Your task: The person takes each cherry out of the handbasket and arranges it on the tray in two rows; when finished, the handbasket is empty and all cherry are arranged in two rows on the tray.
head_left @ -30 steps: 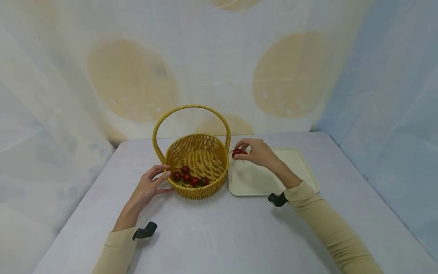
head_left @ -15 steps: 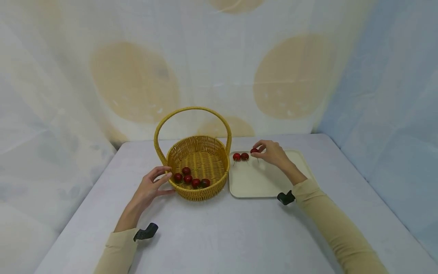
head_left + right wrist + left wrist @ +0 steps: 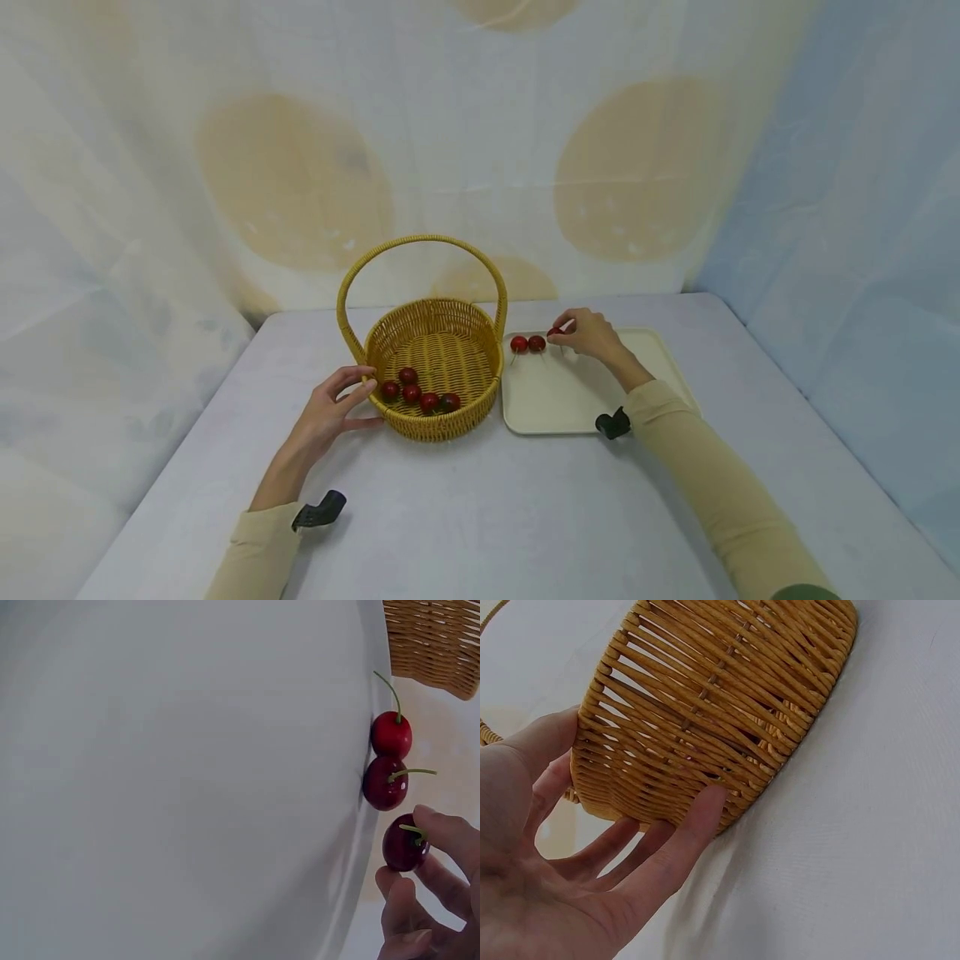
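My left hand (image 3: 324, 417) holds the left side of a yellow wicker basket (image 3: 435, 428), thumb and a finger at its rim. In the left wrist view, other fingers (image 3: 671, 859) lie against the woven outer wall. Several dark red cherries (image 3: 411, 392) lie in the basket's front left part. Over the far side of a cream tray (image 3: 562, 404), my right hand (image 3: 592, 337) pinches a dark cherry (image 3: 403, 844) with a green stem. Two more cherries, one bright red (image 3: 391, 736) and one darker (image 3: 385, 784), sit side by side along the tray's far edge.
The tall arched basket handle (image 3: 422, 239) stands up over the basket. Basket and tray are close together on a white-covered table (image 3: 465, 517). Pale fabric (image 3: 465, 167) with tan circles hangs behind the table.
My right hand has moved right along the tray's far edge with its cherry, then slightly back left, leaving the two cherries in plain view. The left hand stays at the basket.
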Motion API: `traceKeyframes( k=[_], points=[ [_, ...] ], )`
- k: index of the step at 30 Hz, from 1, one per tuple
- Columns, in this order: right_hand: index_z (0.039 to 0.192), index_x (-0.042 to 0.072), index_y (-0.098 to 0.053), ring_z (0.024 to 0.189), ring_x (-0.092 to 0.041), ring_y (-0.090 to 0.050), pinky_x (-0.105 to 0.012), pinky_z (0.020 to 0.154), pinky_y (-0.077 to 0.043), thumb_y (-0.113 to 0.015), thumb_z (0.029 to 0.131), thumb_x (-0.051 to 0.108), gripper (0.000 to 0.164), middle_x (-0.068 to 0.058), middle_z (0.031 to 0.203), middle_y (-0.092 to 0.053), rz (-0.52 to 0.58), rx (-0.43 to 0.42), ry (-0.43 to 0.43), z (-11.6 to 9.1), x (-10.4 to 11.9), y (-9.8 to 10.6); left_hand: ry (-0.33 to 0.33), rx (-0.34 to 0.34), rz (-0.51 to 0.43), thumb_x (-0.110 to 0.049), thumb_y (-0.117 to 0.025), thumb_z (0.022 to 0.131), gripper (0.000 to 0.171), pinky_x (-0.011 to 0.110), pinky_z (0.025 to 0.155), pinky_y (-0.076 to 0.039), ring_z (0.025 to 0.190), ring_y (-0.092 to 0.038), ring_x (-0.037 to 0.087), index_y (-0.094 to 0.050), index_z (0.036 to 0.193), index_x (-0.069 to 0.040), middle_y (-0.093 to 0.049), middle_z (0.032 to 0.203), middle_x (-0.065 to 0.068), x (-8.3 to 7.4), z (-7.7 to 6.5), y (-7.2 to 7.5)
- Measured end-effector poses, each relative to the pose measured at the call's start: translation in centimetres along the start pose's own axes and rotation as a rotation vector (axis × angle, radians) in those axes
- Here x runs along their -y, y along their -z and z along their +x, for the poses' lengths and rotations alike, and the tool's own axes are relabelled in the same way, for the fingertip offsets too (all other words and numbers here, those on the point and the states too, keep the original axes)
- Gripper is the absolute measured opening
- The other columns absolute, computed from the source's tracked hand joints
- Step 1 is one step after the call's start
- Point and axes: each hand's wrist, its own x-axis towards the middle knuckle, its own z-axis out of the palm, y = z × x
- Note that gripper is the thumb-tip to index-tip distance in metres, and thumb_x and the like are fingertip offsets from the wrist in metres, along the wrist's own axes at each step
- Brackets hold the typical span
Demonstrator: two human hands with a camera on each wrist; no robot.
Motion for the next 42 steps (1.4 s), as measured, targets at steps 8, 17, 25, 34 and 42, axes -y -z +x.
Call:
traceKeyframes(
  k=[8,17,25,34,42],
  points=[
    [0.114,0.006,-0.068,0.067,-0.018,-0.068,-0.022,0.055,-0.046,-0.071,0.09,0.033,0.036,-0.016,0.104,-0.074,-0.046,0.016,-0.038,0.5,0.3,-0.3,-0.003,-0.001,-0.001,-0.035,-0.067,0.093,0.06,0.054,0.083,-0.06,0.141,-0.035,0.039,-0.042,0.14,-0.006,-0.032,0.151,0.01,0.0,-0.1,0.1],
    [0.112,0.007,-0.067,0.064,-0.016,-0.065,-0.022,0.052,-0.045,-0.07,0.091,0.033,0.033,-0.015,0.103,-0.074,-0.05,0.04,-0.086,0.7,-0.4,-0.8,0.0,0.003,-0.005,-0.036,-0.067,0.093,0.061,0.055,0.084,-0.06,0.141,-0.035,0.039,-0.042,0.14,-0.006,-0.033,0.152,0.01,0.0,0.0,-0.1],
    [0.114,0.006,-0.066,0.069,-0.021,-0.068,-0.023,0.052,-0.046,-0.069,0.092,0.034,0.036,-0.016,0.106,-0.073,-0.053,0.051,-0.089,0.5,0.0,-0.6,0.001,0.006,-0.017,-0.034,-0.067,0.093,0.062,0.056,0.085,-0.059,0.141,-0.035,0.038,-0.041,0.141,-0.004,-0.033,0.151,0.011,-0.2,-0.1,-0.1],
    [0.119,0.005,-0.065,0.076,-0.026,-0.071,-0.028,0.059,-0.053,-0.065,0.094,0.035,0.039,-0.019,0.113,-0.07,-0.099,0.047,-0.047,0.3,1.0,0.9,-0.006,0.011,-0.016,-0.034,-0.067,0.093,0.061,0.056,0.085,-0.059,0.141,-0.035,0.039,-0.042,0.14,-0.004,-0.033,0.151,0.011,-0.1,-0.1,-0.1],
    [0.116,0.008,-0.067,0.083,-0.033,-0.072,-0.029,0.06,-0.053,-0.063,0.095,0.038,0.037,-0.016,0.108,-0.072,-0.082,0.051,0.029,-0.3,2.7,2.0,-0.003,0.007,-0.014,-0.034,-0.067,0.093,0.062,0.055,0.083,-0.06,0.14,-0.035,0.039,-0.041,0.14,-0.003,-0.033,0.15,0.012,0.0,-0.1,0.0]
  ],
)
